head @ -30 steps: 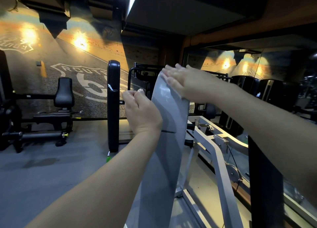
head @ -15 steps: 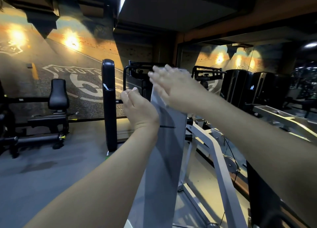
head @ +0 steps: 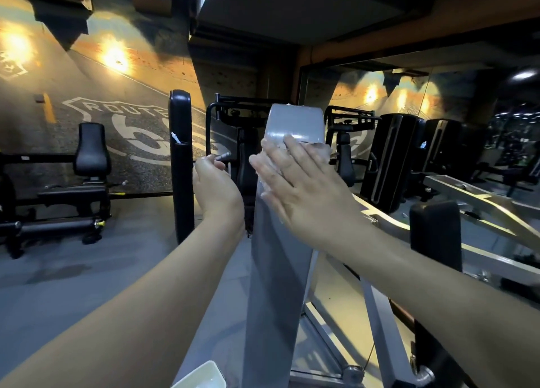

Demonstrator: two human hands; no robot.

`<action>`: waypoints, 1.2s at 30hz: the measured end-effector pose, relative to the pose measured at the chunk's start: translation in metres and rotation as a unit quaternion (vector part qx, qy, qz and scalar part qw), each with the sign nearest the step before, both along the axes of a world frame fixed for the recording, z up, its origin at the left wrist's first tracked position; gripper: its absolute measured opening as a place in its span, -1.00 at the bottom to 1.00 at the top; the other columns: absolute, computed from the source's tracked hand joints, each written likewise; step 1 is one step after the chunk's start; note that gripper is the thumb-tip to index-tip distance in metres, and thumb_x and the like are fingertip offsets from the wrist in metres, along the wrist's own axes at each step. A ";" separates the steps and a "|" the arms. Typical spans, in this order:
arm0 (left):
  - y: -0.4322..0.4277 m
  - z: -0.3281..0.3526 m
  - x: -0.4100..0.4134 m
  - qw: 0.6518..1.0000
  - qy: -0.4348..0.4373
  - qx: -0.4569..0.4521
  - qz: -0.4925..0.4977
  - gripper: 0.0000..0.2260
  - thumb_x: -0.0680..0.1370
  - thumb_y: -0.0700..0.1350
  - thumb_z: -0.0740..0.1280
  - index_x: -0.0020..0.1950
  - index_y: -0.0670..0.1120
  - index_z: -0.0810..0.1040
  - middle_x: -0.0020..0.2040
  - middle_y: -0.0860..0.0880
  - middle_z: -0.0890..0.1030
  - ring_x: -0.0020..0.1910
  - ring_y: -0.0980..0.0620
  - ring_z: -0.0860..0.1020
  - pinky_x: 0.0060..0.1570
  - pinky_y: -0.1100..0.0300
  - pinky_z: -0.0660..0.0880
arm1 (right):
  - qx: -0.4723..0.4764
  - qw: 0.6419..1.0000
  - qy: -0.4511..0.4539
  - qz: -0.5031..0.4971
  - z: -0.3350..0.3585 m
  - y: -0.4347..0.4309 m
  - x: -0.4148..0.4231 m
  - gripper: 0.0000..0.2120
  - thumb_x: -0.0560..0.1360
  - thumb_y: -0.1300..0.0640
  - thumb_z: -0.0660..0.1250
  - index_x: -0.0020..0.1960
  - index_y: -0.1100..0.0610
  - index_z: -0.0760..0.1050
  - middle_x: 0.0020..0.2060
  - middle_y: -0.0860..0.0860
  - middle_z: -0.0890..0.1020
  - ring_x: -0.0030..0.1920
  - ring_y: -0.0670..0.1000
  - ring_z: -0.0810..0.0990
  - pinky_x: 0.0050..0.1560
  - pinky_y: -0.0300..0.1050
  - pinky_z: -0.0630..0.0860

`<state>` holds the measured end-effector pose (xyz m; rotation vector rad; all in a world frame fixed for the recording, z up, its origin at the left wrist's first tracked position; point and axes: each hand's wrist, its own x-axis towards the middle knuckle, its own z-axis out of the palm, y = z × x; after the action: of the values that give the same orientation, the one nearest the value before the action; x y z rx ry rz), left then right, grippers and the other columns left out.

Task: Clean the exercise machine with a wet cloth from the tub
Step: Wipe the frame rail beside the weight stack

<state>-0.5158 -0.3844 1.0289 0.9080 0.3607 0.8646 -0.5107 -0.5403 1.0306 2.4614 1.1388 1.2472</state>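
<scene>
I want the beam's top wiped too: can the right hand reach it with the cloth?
Probably yes: the right hand presses the cloth flat on the grey beam just below its top, nothing between.

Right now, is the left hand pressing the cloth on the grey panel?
No, the right hand presses the white cloth flat against the grey upright panel.

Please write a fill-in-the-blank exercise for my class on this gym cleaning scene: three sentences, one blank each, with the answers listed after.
1. The right hand presses a ____ cloth flat against the grey column.
2. The cloth lies near the ____ end of the grey column.
3. The tub shows at the ____ edge of the picture.

Missing words: white; top; bottom.
</scene>
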 end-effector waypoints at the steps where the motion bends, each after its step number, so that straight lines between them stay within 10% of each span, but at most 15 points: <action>1: 0.003 -0.002 0.001 1.000 0.009 0.010 -0.001 -0.75 0.65 -0.02 0.10 -0.16 -0.05 0.45 -0.24 0.00 0.44 -0.28 0.02 0.38 -0.18 0.10 0.32 | -0.010 1.000 0.005 0.003 0.002 -0.002 0.002 -0.49 0.74 -0.11 -0.07 0.66 -0.01 0.14 0.63 0.06 0.19 0.63 0.16 0.11 0.61 0.16 0.06; 8: 0.011 -0.016 -0.012 0.996 0.076 0.037 -0.018 -0.79 0.64 -0.05 0.09 -0.13 -0.08 0.40 -0.25 -0.01 0.38 -0.31 0.03 0.31 -0.29 0.11 0.25 | 0.115 0.991 0.016 -0.059 0.025 0.032 0.014 -0.47 0.73 -0.10 -0.07 0.65 0.03 0.14 0.61 0.06 0.24 0.62 0.16 0.13 0.60 0.12 0.00; 15: 0.013 -0.013 -0.019 0.990 0.083 0.116 0.002 -0.75 0.64 -0.09 0.07 -0.17 -0.05 0.45 -0.16 -0.04 0.47 -0.17 -0.02 0.42 -0.06 0.00 0.39 | -0.077 0.995 -0.069 0.005 -0.034 -0.004 -0.002 -0.50 0.74 -0.10 0.04 0.65 -0.02 0.17 0.63 0.07 0.20 0.62 0.18 0.14 0.60 0.18 0.13; 20: -0.005 0.009 -0.014 0.962 0.110 0.252 -0.010 -0.75 0.66 -0.14 0.07 -0.09 -0.12 0.49 -0.16 -0.03 0.49 -0.18 -0.01 0.42 -0.25 0.10 0.30 | 0.103 0.990 0.076 -0.058 0.051 0.013 0.022 -0.49 0.72 -0.09 -0.07 0.64 0.00 0.13 0.62 0.06 0.21 0.63 0.14 0.08 0.60 0.10 -0.01; 24: -0.008 0.032 -0.002 0.976 0.060 0.208 -0.035 -0.79 0.59 -0.05 0.11 -0.21 0.00 0.43 -0.22 0.00 0.44 -0.20 -0.04 0.37 -0.16 0.00 0.31 | 0.087 0.994 0.021 -0.058 0.000 0.008 0.000 -0.44 0.71 -0.09 -0.05 0.66 0.10 0.12 0.64 0.09 0.15 0.64 0.19 0.05 0.62 0.18 -0.01; 32: -0.003 0.074 0.030 0.958 0.062 0.279 0.009 -0.76 0.64 -0.04 0.09 -0.10 -0.04 0.49 -0.10 -0.05 0.52 -0.06 -0.07 0.46 -0.05 0.02 0.41 | 0.066 0.997 0.031 0.028 0.015 -0.007 0.016 -0.48 0.72 -0.09 -0.01 0.64 0.03 0.20 0.62 0.01 0.23 0.63 0.08 0.11 0.63 0.07 -0.04; 36: -0.009 0.091 0.037 0.957 0.076 0.278 0.038 -0.66 0.69 -0.08 0.06 0.28 -0.20 0.54 0.24 -0.27 0.57 0.03 -0.11 0.50 0.03 0.02 0.48 | 0.111 0.980 0.132 0.096 0.065 -0.011 0.050 -0.54 0.74 -0.06 -0.01 0.61 -0.02 0.25 0.60 -0.04 0.26 0.61 0.02 0.11 0.59 -0.04 -0.12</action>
<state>-0.4788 -0.3935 1.1203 1.4963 0.2883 0.9912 -0.4606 -0.5513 1.0953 2.8085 1.4024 1.1778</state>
